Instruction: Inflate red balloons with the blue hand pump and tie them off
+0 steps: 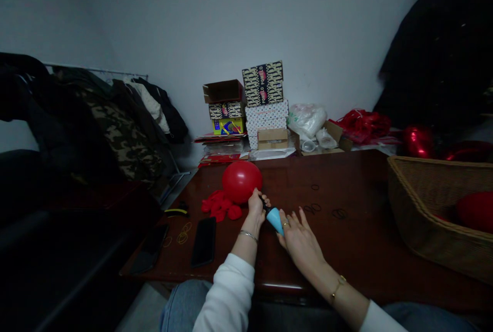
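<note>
An inflated red balloon [242, 182] rests over the table, its neck toward me. My left hand [257, 203] is closed round the balloon's neck and the black front end of a hand balloon pump. The pump's light-blue body [275, 220] points back toward my right hand [298, 234]. That hand grips the rear of the pump between thumb and forefinger, with the other fingers stretched out. Its palm side is hidden. Several limp red balloons [219, 204] lie in a pile left of the inflated one.
On the brown table [346, 265] lie a black phone [204, 241], yellow rubber bands [184, 234], black bands [339, 214] and a black-and-yellow tool [177, 211]. A wicker basket [419, 214] with a red balloon [477, 210] stands at right. Stacked boxes [266, 116] line the back.
</note>
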Available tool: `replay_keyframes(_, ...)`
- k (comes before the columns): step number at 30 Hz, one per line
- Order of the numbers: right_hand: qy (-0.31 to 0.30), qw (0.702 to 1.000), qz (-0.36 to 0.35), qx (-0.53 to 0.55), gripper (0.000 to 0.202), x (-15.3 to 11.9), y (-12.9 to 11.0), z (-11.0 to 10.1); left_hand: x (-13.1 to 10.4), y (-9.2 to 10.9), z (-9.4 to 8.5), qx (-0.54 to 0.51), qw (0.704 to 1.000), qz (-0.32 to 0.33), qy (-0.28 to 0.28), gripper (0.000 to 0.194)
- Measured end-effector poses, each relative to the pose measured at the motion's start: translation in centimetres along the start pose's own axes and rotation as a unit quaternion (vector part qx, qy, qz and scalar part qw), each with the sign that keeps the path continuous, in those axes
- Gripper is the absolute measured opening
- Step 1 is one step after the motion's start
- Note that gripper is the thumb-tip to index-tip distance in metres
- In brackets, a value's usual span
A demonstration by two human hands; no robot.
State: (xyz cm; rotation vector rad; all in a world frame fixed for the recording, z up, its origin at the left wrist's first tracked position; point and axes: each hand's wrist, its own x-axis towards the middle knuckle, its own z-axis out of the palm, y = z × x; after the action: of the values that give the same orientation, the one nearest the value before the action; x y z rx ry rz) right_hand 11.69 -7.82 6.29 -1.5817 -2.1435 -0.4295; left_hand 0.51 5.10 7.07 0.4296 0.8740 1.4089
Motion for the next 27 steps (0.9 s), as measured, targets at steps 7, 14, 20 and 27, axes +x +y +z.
replay_keyframes(7,-0.019,1.000,0.001,0.000,0.050,-1.1,0.2,-0.2,0.0,0.0,-0.4,0.000,1.000,-0.003,0.003,0.024)
replay_keyframes(14,-0.004,1.000,-0.028,-0.009,0.053,-4.7,2.2,-0.6,0.7,1.7,-0.8,0.002,1.000,0.013,0.003,0.025)
replay_keyframes(20,0.021,0.998,-0.055,-0.015,0.056,-7.2,3.7,-0.5,0.9,2.0,-1.2,-0.005,1.000,0.021,0.005,0.027)
replay_keyframes(27,0.007,0.999,-0.040,-0.024,0.050,-5.6,2.6,-0.8,0.6,1.4,-1.2,-0.013,1.000,0.016,0.017,0.026)
